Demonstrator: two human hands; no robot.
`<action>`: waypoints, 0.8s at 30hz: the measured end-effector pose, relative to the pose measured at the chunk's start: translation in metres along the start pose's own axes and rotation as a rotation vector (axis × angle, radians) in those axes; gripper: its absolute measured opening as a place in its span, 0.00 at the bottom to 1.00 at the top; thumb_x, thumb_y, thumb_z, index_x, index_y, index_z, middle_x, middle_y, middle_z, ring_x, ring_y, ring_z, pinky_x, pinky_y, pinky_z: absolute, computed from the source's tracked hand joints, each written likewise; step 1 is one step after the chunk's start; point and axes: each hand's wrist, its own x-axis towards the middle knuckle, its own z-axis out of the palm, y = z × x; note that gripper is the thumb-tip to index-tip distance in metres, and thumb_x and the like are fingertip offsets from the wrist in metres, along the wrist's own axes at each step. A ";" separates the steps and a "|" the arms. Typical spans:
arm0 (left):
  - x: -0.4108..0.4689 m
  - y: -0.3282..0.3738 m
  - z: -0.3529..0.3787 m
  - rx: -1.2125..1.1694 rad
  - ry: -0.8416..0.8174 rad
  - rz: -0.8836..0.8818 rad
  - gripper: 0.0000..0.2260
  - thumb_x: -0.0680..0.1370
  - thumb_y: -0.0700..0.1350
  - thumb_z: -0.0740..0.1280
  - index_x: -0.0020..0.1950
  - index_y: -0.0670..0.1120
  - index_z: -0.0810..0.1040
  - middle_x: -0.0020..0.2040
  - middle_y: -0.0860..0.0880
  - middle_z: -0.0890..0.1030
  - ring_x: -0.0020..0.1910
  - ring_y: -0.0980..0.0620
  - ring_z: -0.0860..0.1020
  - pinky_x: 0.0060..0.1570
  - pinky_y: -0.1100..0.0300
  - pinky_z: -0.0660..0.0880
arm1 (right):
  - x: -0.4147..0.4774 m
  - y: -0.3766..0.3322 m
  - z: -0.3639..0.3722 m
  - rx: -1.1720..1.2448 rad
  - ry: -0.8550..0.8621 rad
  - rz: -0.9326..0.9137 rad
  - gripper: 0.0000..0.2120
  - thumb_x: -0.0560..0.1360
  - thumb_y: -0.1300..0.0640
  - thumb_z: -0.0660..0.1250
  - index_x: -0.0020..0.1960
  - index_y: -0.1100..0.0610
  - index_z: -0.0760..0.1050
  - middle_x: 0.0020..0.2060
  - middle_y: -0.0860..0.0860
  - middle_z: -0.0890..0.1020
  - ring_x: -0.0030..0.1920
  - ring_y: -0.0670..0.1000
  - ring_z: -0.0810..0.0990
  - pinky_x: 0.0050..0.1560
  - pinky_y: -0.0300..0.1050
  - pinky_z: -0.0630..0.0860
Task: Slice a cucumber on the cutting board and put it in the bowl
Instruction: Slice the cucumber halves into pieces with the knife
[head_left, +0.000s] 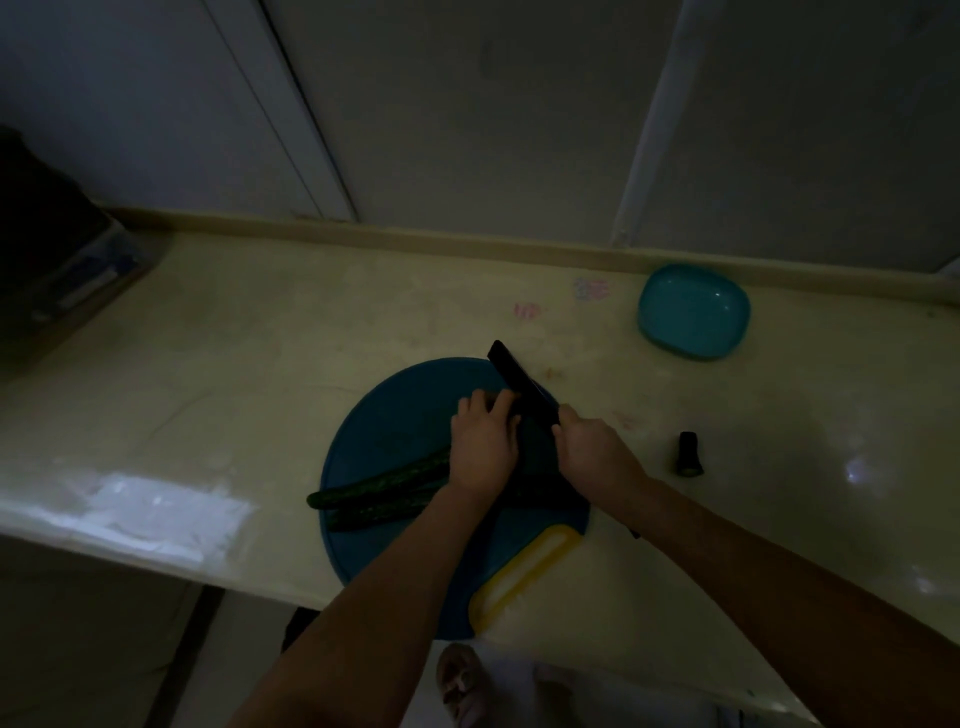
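We've got the left hand (483, 441) curled over the cucumber (384, 483) on the board (395, 410), the right hand (587, 447) gripping the knife (519, 382) just beside it, so let's tuck fingertips back and slice evenly, the bowl (693, 312) well apart.

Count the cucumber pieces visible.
3. Upper long piece and lower long piece side by side on the cutting board; stub on the counter. Left hand may hide more.

- just one cam here, strapped to my head, wide-angle, aimed forward and down
- sits close over the counter (234, 338), board (395, 415) dead centre, wall (467, 104) filling the top half
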 end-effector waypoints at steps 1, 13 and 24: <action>0.000 -0.001 0.000 -0.002 -0.006 0.002 0.12 0.78 0.41 0.63 0.60 0.44 0.75 0.50 0.40 0.75 0.47 0.42 0.71 0.44 0.52 0.68 | -0.001 0.001 0.000 -0.003 -0.001 -0.001 0.06 0.81 0.61 0.52 0.47 0.59 0.67 0.36 0.57 0.76 0.27 0.42 0.60 0.27 0.40 0.56; 0.002 -0.008 -0.002 -0.045 -0.056 0.016 0.12 0.79 0.44 0.62 0.61 0.44 0.73 0.53 0.42 0.74 0.51 0.45 0.70 0.48 0.53 0.68 | -0.007 0.000 -0.005 0.044 0.070 -0.018 0.07 0.80 0.60 0.54 0.44 0.59 0.66 0.33 0.58 0.74 0.25 0.44 0.62 0.27 0.42 0.58; 0.003 -0.007 -0.002 -0.053 -0.069 0.005 0.11 0.79 0.44 0.62 0.60 0.44 0.73 0.54 0.42 0.74 0.52 0.45 0.70 0.48 0.53 0.68 | -0.006 -0.001 -0.008 0.033 0.039 -0.035 0.07 0.80 0.60 0.53 0.45 0.59 0.66 0.33 0.57 0.74 0.25 0.46 0.63 0.25 0.41 0.57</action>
